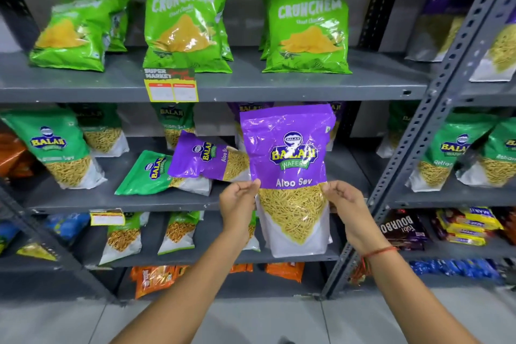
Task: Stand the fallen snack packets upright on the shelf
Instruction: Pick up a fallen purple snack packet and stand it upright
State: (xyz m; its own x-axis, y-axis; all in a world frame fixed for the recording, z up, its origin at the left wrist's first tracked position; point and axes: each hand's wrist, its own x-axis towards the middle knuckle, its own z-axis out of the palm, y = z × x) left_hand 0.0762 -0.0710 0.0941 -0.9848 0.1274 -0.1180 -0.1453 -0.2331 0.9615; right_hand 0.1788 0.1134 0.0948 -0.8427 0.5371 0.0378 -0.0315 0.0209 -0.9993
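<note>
A purple Aloo Sev packet (pixel 289 159) is held upright in front of the middle shelf (pixel 125 204). My left hand (pixel 238 204) pinches its left edge and my right hand (pixel 346 201) grips its right edge. Just left of it, a second purple Aloo Sev packet (pixel 208 159) lies on its side on the middle shelf. That packet rests partly on a green Ratlami Sev packet (pixel 148 176), which also lies fallen. Further purple packets stand behind the held one, mostly hidden.
Green Crunchem bags (pixel 187 22) stand on the top shelf above a price tag (pixel 171 85). Green sev packets (pixel 55 148) stand at the left. A grey slotted upright (pixel 418 131) divides off the right-hand rack with more packets and biscuits (pixel 402 229).
</note>
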